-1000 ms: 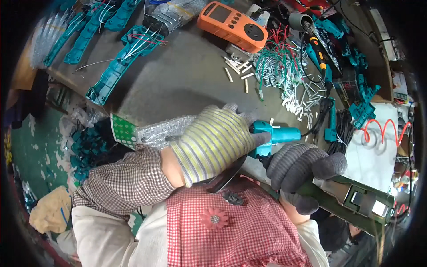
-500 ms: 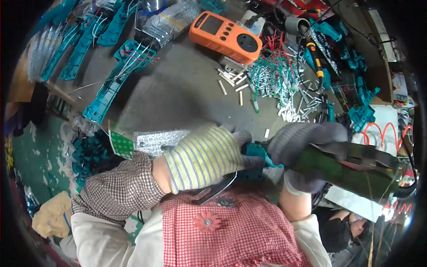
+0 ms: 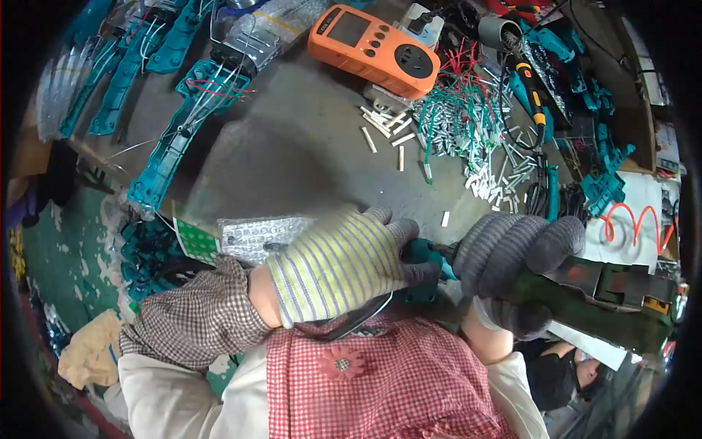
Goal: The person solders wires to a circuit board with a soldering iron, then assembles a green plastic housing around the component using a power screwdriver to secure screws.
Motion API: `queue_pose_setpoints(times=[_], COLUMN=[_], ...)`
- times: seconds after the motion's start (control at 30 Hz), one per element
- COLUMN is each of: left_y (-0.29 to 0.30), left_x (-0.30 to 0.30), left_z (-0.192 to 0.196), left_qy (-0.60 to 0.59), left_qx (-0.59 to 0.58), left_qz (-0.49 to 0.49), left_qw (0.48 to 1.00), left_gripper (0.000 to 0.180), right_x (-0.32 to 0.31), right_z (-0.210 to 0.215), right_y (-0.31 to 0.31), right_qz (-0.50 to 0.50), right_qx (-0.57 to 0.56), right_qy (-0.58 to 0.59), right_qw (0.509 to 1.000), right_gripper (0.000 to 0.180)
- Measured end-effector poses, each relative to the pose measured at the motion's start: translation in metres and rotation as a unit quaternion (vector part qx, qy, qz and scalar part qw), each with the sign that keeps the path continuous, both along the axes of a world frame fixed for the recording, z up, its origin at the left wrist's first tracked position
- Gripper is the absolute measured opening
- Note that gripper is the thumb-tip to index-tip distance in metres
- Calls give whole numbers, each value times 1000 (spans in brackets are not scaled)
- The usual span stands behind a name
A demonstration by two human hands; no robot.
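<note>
My left hand [image 3: 351, 263], in a yellow-green and grey striped glove, grips a teal plastic housing [image 3: 421, 293] close to my apron. The palm and fingers cover most of that piece, and a black cord [image 3: 351, 322] runs beneath the hand. My right hand [image 3: 512, 256], in a grey striped glove, is wrapped around a dark green power screwdriver [image 3: 599, 300] lying nearly level. Its narrow front end points left at the teal housing; the hands hide whether the tip touches a screw.
An orange socket meter [image 3: 373, 50] sits on the grey bench [image 3: 292, 157]. To its right are a pile of small metal and white sleeves [image 3: 468, 135] and a soldering iron [image 3: 531, 95]. A wired teal housing [image 3: 175, 143] lies left. Another person [image 3: 559, 373] shows lower right.
The bench scene has shifted slightly in view. My right hand and the screwdriver sit a little lower and further right, and look sharper than before. Both grips stay the same.
</note>
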State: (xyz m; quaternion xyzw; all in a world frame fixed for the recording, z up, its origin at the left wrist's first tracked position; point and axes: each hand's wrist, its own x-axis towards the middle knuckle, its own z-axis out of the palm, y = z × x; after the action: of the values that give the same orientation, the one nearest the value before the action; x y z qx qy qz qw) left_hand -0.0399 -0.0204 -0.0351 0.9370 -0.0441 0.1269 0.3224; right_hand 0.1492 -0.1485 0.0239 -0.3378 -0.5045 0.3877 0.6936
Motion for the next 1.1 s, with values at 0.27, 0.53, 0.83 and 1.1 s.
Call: queue_pose_setpoints(times=[0.27, 0.53, 0.83, 1.1], left_y=[-3, -8, -9, -3], left_x=[-2, -5, 1, 11], left_z=[3, 20, 34, 32], left_qy=[34, 54, 177, 171], left_qx=[19, 103, 90, 81], left_qz=[-16, 10, 69, 44], left_qw=[999, 993, 978, 981], left_gripper=[54, 57, 88, 86], right_x=[-8, -8, 45, 56], right_z=[-14, 34, 42, 41], right_y=[-9, -10, -38, -42], right_qz=[-111, -204, 27, 18], right_qx=[17, -132, 28, 59], right_qy=[28, -112, -154, -61], right_qw=[993, 964, 987, 996], right_gripper=[65, 118, 100, 88])
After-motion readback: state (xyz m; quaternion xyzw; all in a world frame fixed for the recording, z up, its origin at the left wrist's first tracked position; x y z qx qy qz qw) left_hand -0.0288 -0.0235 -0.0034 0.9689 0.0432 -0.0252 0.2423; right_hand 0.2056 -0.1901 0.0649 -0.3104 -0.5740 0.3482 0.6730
